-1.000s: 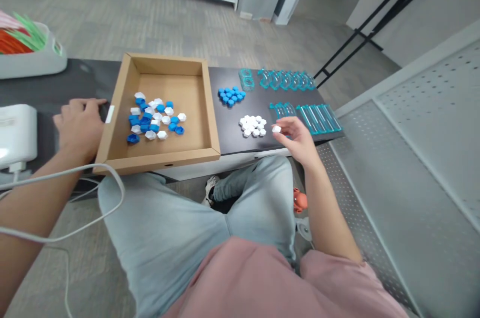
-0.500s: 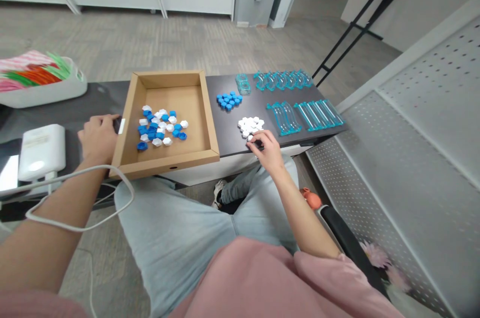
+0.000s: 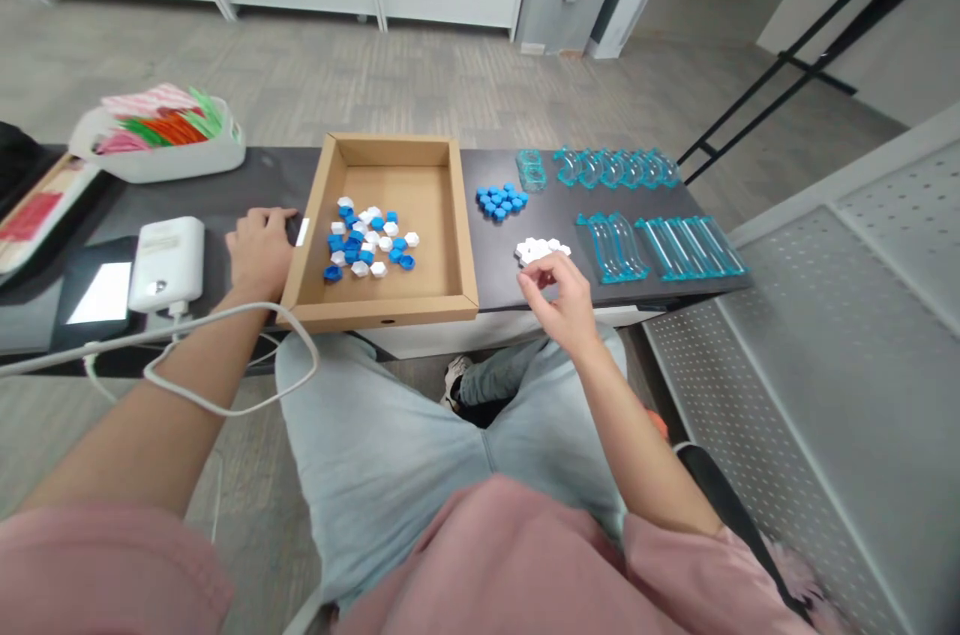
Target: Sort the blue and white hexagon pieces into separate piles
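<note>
My right hand (image 3: 561,293) hovers just in front of a small pile of white hexagonal pieces (image 3: 541,250) on the black table (image 3: 525,290). Its fingers are curled together, and I see nothing between them. My left hand (image 3: 259,250) lies palm down on the table, fingers spread loosely, touching the left wall of an open cardboard box (image 3: 390,310). Inside the box lie several mixed blue and white hexagonal pieces (image 3: 367,240). A separate pile of blue hexagonal pieces (image 3: 501,201) sits right of the box.
Clear teal plastic track pieces (image 3: 660,245) lie in rows at the table's right end. A white device (image 3: 166,263) with a cable, a phone (image 3: 97,293) and a white tub of coloured sticks (image 3: 161,130) are on the left. A perforated grey panel (image 3: 825,335) stands right of me.
My right hand carried a white piece to the white pile, set it down, and has lifted back slightly without it. The camera view shifted to the left; my left hand stayed put.
</note>
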Demonstrator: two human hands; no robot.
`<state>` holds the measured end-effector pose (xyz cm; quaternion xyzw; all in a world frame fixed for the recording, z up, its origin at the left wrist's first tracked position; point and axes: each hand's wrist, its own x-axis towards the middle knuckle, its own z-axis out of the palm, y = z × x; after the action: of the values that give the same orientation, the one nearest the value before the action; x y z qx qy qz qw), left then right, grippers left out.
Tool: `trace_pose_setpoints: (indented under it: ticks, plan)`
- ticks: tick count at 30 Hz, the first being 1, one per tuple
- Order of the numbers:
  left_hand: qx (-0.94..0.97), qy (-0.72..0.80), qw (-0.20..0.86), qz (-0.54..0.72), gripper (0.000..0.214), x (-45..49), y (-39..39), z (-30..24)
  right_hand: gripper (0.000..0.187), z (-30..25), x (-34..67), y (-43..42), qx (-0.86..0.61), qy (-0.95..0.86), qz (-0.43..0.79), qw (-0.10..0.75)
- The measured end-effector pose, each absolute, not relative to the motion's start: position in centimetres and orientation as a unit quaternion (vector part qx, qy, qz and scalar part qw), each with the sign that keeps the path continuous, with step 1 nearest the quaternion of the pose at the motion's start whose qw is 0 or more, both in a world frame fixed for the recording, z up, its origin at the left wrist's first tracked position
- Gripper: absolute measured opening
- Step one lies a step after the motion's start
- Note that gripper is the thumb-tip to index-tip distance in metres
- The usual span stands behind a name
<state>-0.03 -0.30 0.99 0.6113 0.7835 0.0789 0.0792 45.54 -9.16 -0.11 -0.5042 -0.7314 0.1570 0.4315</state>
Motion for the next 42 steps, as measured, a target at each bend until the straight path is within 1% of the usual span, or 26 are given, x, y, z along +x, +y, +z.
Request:
trace_pose_setpoints:
  ticks: [3, 5, 9, 11, 13, 16, 18, 22, 26, 28, 34, 37, 42]
  plan:
    - [0.614, 0.78, 0.077, 0.091, 0.074, -0.2, -0.4, 0.7, 0.012, 3.1, 41.6, -6.2, -0.426, -0.825, 0.159, 0.336]
    - [0.621, 0.774, 0.075, 0.096, 0.073, -0.3, -0.4, 0.6, 0.017, 4.6, 38.1, -3.7, -0.389, -0.877, 0.145, 0.241]
    - [0.625, 0.772, 0.074, 0.093, 0.076, -0.2, -0.5, 0.7, 0.029, 5.3, 31.9, 0.9, -0.395, -0.913, 0.086, 0.049]
    - [0.623, 0.773, 0.074, 0.09, 0.078, -0.2, -0.5, 0.7, 0.032, 5.0, 30.0, 2.4, -0.401, -0.913, 0.077, -0.013]
    - [0.623, 0.774, 0.072, 0.087, 0.079, -0.2, -0.5, 0.7, 0.033, 4.7, 29.2, 3.2, -0.406, -0.91, 0.079, -0.037]
    - [0.622, 0.775, 0.07, 0.085, 0.081, -0.1, -0.5, 0.8, 0.03, 4.4, 29.1, 3.6, -0.409, -0.908, 0.083, -0.024]
    - [0.622, 0.775, 0.074, 0.084, 0.083, -0.1, -0.5, 0.9, 0.027, 4.3, 29.5, 3.7, -0.407, -0.908, 0.1, 0.014]
    - [0.62, 0.776, 0.08, 0.079, 0.085, 0.1, -0.5, 1.1, 0.021, 4.5, 32.3, 3.2, -0.391, -0.888, 0.184, 0.158]
    - [0.621, 0.775, 0.074, 0.084, 0.086, 0.1, -0.5, 1.1, 0.026, 4.9, 38.6, 0.5, -0.397, -0.832, 0.245, 0.301]
    - [0.621, 0.776, 0.074, 0.085, 0.086, 0.0, -0.5, 0.9, 0.031, 4.7, 42.6, -1.7, -0.432, -0.791, 0.261, 0.345]
    - [0.615, 0.782, 0.071, 0.077, 0.094, -0.2, -0.3, 0.8, 0.053, 1.2, 52.2, -8.2, -0.546, -0.654, 0.319, 0.415]
    - [0.61, 0.785, 0.072, 0.076, 0.1, 0.1, -0.3, 1.0, 0.053, -0.9, 54.2, -10.4, -0.584, -0.619, 0.318, 0.418]
    - [0.612, 0.783, 0.076, 0.078, 0.107, 0.6, -0.6, 1.6, 0.046, -2.4, 54.2, -11.4, -0.622, -0.623, 0.281, 0.383]
